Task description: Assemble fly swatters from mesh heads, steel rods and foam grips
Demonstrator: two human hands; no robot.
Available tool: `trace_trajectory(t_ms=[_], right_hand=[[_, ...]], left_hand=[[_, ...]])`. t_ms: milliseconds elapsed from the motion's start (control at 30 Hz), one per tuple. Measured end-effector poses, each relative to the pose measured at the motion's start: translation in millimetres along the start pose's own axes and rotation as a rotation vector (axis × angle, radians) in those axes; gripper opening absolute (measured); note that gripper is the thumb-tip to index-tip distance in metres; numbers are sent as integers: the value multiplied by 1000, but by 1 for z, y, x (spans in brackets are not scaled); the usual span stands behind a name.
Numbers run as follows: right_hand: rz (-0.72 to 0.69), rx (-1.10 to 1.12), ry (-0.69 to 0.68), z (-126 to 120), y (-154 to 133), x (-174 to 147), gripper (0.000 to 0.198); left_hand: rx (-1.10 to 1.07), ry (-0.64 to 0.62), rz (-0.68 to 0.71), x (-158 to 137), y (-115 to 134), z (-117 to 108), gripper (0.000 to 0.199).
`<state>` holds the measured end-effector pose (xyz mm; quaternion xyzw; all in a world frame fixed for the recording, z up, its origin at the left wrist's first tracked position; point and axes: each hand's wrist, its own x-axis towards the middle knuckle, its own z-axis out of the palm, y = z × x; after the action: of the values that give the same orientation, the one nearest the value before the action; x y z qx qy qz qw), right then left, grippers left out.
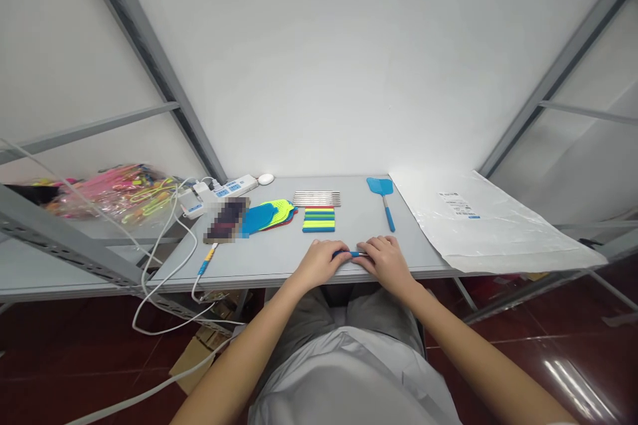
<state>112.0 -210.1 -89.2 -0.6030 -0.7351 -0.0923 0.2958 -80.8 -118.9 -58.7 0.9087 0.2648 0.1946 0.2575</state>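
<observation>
Near the front edge of the table, my left hand [326, 261] and my right hand [383, 261] are closed close together on a blue handle [355, 254]. A short bit of metal rod shows at its right end, by the fingers of my right hand; the rest is hidden. Ahead of my left hand lies a row of blue, yellow-green and red handles [319, 220], with several thin metal rods [317, 198] just behind. To their left is a fanned stack of fly swatter heads [259, 217], blue and yellow-green on top. A blue fly swatter [387, 202] with its metal shaft lies ahead of my right hand.
A white plastic mailer [478, 226] with a label covers the table's right side, overhanging the front edge. At left are a blurred phone [226, 220], a power strip [234, 187] and loose white cables [172, 272]. Bagged colourful items [117, 192] lie beyond the metal upright.
</observation>
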Motion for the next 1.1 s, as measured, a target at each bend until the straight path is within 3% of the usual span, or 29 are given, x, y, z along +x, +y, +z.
trace_trajectory(t_ms=[200,533,733,967,1100], right_hand=[[207,143,58,-15,26,-6,33],[369,618,-122,-33,49,-3,27],[479,773,-14,-34,40,3,27],[537,866,370,-47,19,68,26],[501,985,372,-51,12,116,28]], left_hand=[[-22,74,-44,-7,-3,-4,33],[-73,131,-76,-8,-5,-3,25],[-91,98,-55,-2,-1,-1,21],[-143,84,38,58,31,16,21],[-144,96,91,105,30,11,19]])
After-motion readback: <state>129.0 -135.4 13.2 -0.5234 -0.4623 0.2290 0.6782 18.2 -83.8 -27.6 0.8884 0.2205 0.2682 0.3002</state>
